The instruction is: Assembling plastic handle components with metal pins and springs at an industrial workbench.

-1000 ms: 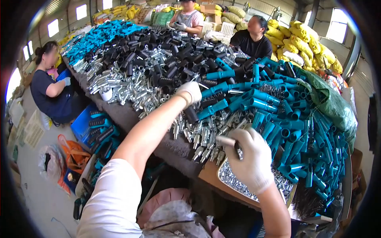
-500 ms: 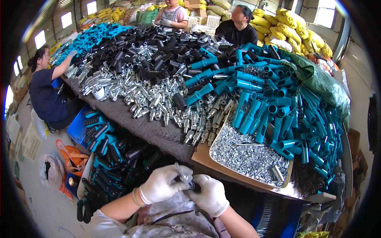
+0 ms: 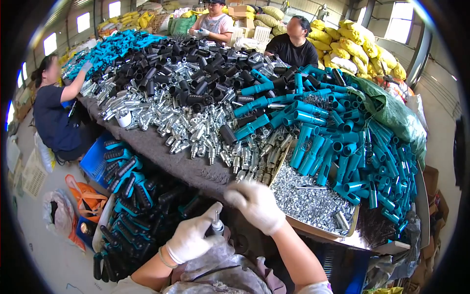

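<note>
My left hand [image 3: 193, 237], in a white glove, is closed round a small silvery metal fitting [image 3: 218, 225] with a thin pin standing up from it, held in front of my body. My gloved right hand [image 3: 259, 208] is raised apart from it, over the table's near edge. Its fingers are curled and smeared by motion, so whether anything is in them is hidden. Just beyond that hand lie many silvery metal fittings [image 3: 198, 132]. To its right is a shallow tray [image 3: 313, 226] of small shiny metal pieces [image 3: 303, 201].
Teal tubes [image 3: 352, 147] are heaped on the right, black sleeves [image 3: 196, 73] in the middle. A green sheet [image 3: 391, 110] covers part of the teal heap. Below left, a blue bin [image 3: 95, 164] stands beside black-and-teal handles [image 3: 129, 210]. Three co-workers sit or stand around the table [image 3: 161, 159].
My hands were together at the fitting. My right hand has moved up and forward to the table's edge, while my left hand has lowered slightly and turned the fitting upright.
</note>
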`<state>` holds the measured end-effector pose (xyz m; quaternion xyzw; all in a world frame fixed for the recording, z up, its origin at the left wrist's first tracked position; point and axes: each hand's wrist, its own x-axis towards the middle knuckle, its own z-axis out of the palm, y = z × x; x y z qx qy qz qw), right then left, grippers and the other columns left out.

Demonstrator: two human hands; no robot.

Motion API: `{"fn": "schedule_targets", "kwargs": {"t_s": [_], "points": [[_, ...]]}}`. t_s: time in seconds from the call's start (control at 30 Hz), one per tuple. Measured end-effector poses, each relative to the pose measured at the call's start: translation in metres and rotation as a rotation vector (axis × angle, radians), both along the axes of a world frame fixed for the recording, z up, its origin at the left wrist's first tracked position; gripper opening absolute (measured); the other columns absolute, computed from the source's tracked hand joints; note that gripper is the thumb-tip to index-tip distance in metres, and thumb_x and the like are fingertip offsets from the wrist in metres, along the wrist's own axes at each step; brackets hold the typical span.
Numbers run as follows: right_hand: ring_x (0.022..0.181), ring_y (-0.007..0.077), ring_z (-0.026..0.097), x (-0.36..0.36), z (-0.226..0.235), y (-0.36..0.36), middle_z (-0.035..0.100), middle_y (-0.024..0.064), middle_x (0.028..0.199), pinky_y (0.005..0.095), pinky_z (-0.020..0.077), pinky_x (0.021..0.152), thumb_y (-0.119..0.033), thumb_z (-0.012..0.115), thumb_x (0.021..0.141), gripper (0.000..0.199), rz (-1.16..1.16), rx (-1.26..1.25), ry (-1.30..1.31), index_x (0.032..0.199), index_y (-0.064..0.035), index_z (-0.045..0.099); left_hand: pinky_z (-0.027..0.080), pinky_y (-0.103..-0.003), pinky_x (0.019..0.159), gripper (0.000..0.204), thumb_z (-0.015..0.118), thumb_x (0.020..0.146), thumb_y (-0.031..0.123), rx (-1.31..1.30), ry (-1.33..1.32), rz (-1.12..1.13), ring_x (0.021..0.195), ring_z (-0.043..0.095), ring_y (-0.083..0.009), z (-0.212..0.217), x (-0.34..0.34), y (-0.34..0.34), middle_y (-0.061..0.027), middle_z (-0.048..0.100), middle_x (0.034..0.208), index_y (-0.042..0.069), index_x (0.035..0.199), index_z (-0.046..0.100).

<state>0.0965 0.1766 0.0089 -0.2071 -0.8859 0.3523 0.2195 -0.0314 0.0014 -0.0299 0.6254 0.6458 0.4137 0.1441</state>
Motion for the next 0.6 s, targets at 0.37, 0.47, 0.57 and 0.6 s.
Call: {"fn": "schedule_targets", "kwargs": {"t_s": [0.37,0.47,0.57,0.6], "points": [[0.087,0.0349,0.062,-0.035,-0.011,-0.011,0.062,0.0172,0.089,0.0444,0.0504,0.077,-0.026,0.070,0.082,0.027,-0.230,0.435,-0.070,0.095,-0.0029,0.065,0.055,-0.030,0.074,0.084,0.078,0.072,-0.003,0.090,-0.142,0.075,0.073,0.067,-0.0192,-0.004,-0.030,0.011,-0.0081,0.071,0.091,-0.003,0.145,0.035],[0.089,0.0363,0.065,0.032,-0.015,-0.042,0.067,0.0181,0.094,0.0428,0.0513,0.079,-0.024,0.068,0.085,0.026,-0.195,-0.074,0.015,0.101,-0.0036,0.064,0.055,-0.029,0.072,0.080,0.077,0.073,-0.002,0.168,-0.266,0.041,0.072,0.066,-0.0171,-0.006,-0.025,0.007,-0.0079,0.072,0.092,-0.004,0.143,0.039],[0.087,0.0281,0.067,0.102,-0.065,-0.071,0.068,0.0148,0.096,0.0364,0.0527,0.080,-0.019,0.069,0.087,0.022,-0.194,-0.391,0.054,0.102,-0.0030,0.066,0.055,-0.028,0.072,0.084,0.079,0.073,-0.001,0.170,-0.244,-0.032,0.071,0.066,-0.0169,-0.013,-0.012,0.013,-0.0075,0.072,0.094,-0.002,0.145,0.036],[0.084,0.0212,0.066,0.119,-0.084,-0.084,0.069,0.0125,0.094,0.0336,0.0530,0.078,-0.017,0.069,0.089,0.021,-0.259,-0.555,0.022,0.104,-0.0022,0.066,0.054,-0.028,0.072,0.086,0.080,0.072,0.000,0.186,-0.371,-0.059,0.071,0.067,-0.0168,-0.015,-0.007,0.012,-0.0074,0.072,0.094,-0.002,0.146,0.036]]}}
